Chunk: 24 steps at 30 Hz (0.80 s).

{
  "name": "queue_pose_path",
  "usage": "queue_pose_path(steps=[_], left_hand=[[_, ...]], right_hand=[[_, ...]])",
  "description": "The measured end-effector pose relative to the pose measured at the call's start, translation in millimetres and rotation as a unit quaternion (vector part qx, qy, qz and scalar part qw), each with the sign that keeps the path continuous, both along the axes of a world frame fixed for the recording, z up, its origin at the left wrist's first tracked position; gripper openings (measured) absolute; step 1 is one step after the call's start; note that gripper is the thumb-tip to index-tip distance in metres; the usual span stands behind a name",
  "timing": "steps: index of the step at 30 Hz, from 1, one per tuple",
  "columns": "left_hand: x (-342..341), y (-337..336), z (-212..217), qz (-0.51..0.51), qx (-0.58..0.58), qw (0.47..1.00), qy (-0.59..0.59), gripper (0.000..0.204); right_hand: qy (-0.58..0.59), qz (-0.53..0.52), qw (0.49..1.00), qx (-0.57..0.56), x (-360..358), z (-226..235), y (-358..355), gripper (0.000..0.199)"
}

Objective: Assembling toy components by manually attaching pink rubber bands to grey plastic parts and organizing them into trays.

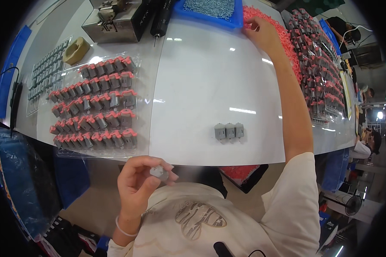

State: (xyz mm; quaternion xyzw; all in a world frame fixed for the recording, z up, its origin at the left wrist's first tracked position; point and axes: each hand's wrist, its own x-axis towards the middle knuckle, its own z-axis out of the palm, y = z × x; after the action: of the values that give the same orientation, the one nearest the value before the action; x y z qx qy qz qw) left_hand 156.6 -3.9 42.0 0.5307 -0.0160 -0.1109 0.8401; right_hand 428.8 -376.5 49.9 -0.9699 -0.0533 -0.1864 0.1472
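My left hand [137, 184] is closed around a small grey motor [159, 172], held just off the table's near edge with one end turned up. My right hand [262, 35] is stretched to the far side, its fingers curled at the edge of a heap of small pink plastic clips [283, 40]. Whatever sits between those fingertips is too small to make out. Three grey motors [230, 132] stand side by side on the white table [193, 94], between my two arms. At the left, a clear plastic tray [143, 124] holds rows of grey motors with pink clips on top.
A blue tray [185, 13] of small screws stands at the back, beside an electric screwdriver [159, 25] and a metal box-shaped machine [113, 25]. A roll of tape [76, 50] lies by another tray of grey parts [47, 70]. More clipped motors [315, 68] are stacked at the right.
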Motion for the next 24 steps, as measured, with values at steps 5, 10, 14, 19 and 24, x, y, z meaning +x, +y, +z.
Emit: queue_pose_path(steps=[5, 10, 14, 19, 24], left_hand=[[1.0, 8.2, -2.4, -0.037, -0.054, 0.997, -0.036, 0.028], [3.7, -3.8, 5.0, -0.024, -0.021, 0.999, -0.013, 0.035], [-0.7, -5.0, 4.7, -0.034, -0.033, 0.999, -0.009, 0.033], [-6.4, 5.5, -2.4, -0.063, -0.062, 0.996, -0.023, 0.026], [-8.7, 4.2, 0.9, -0.017, -0.016, 1.0, 0.003, 0.033]], right_hand=[[-0.021, 0.031, 0.999, -0.009, -10.7, 4.1, 6.1, 0.022], [0.054, -0.011, 0.998, -0.036, -21.6, 11.3, 6.1, 0.022], [0.015, 0.021, 1.0, -0.004, -26.8, 7.2, -4.1, 0.025], [0.118, -0.02, 0.974, 0.191, -44.6, 17.1, -5.9, 0.02], [0.182, -0.002, 0.909, 0.375, -59.9, 21.4, -9.0, 0.016]])
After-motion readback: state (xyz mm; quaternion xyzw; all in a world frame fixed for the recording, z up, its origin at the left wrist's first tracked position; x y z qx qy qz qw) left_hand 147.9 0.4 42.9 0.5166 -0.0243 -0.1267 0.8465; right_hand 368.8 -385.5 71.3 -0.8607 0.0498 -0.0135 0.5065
